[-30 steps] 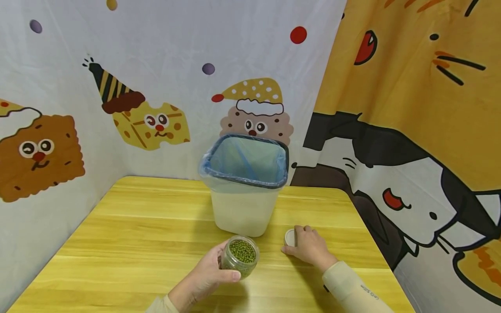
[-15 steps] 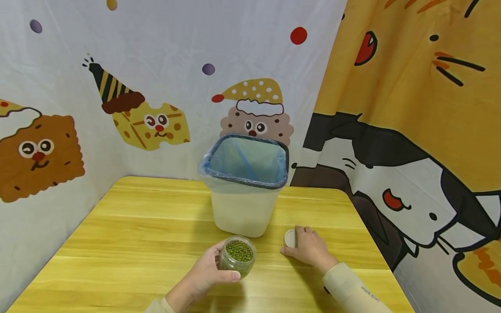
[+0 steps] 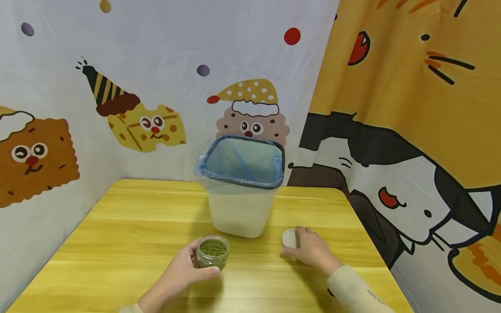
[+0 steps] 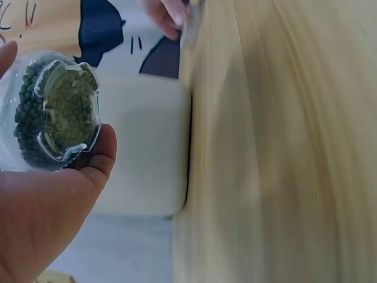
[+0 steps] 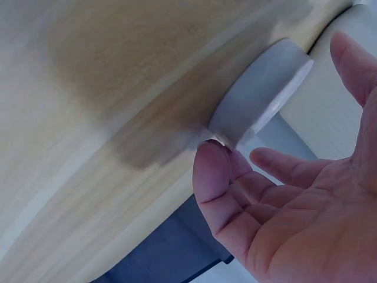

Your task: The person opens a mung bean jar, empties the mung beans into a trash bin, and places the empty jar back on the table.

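My left hand (image 3: 178, 270) holds a clear jar (image 3: 212, 255) of small green beans (image 3: 213, 248), thumb on its near side and fingers around the left. The jar has no lid on and is raised above the table, slightly tilted. In the left wrist view the jar's ridged base (image 4: 72, 112) faces the camera. A round, pale lid (image 3: 290, 239) lies on the table by my right hand (image 3: 314, 248). The right wrist view shows bent fingertips (image 5: 212, 162) right at one edge of the lid (image 5: 262, 88), while the thumb (image 5: 353, 65) stands apart from it.
A whitish bin (image 3: 240, 213) lined with a blue plastic bag (image 3: 213, 167) stands behind the jar and the lid. The yellow wooden table (image 3: 129, 226) ends at cartoon-printed cloth walls (image 3: 164, 56) at the back and sides.
My left hand has carried the jar leftward, away from the lid. The right hand stays beside the lid, of which slightly more shows. The head view has shifted a little.
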{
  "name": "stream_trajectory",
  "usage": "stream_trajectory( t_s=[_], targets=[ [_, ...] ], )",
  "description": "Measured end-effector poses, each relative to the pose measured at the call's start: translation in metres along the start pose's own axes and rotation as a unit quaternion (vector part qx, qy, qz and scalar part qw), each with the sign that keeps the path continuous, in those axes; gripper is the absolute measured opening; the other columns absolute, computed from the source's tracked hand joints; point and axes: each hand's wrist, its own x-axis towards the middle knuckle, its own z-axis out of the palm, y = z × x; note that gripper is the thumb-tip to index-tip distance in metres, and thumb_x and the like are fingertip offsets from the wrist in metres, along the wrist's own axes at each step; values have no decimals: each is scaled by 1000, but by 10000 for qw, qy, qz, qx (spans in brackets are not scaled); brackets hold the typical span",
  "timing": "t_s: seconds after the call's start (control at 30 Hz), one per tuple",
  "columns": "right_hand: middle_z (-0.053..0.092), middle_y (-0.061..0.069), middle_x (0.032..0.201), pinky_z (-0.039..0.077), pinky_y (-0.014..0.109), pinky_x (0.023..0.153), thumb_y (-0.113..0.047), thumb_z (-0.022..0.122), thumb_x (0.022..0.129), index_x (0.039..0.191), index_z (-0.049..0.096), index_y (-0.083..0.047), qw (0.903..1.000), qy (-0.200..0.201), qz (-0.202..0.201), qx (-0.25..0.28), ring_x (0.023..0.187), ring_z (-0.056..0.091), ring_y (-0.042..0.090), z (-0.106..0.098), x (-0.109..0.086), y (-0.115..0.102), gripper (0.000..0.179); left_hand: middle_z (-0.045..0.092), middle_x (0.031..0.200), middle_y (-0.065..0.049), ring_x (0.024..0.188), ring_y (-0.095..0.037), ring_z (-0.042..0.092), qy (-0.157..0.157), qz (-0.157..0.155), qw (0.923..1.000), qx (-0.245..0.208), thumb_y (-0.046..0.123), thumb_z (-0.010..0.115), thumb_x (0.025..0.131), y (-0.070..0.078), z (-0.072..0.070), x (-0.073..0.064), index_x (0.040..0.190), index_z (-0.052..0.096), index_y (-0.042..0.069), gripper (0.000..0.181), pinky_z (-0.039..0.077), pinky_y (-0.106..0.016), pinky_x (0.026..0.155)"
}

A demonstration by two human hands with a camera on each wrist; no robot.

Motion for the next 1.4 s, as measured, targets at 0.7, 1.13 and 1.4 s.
stream_trajectory(
  t_s=[0.7,1.13,1.4],
  targets=[
    [48,35,157,47,69,113,-50,78,96,159,41,6,9975,317,-413,487,143,50,55,-54,-12,-12,92,65,141,-20,121,-32,69,1157,47,9751,1889,40,90,88,58,-80,-8,158,45,5,91,62,-24,81],
    [54,23,159,38,59,127,-50,55,110,156,55,-10,8653,3493,-3593,-155,152,47,43,-106,-8,-97,61,67,135,-16,113,-30,69,1451,478,9472,2819,52,85,90,110,-108,11,158,49,16,85,60,-27,75],
    [60,21,152,45,53,124,-48,46,113,153,55,-2,8313,3749,-4023,-812,147,54,41,-100,1,-110,62,69,129,-13,107,-29,68,1534,987,9320,3132,49,87,88,149,-113,24,152,53,14,80,58,-22,74]
  ],
)
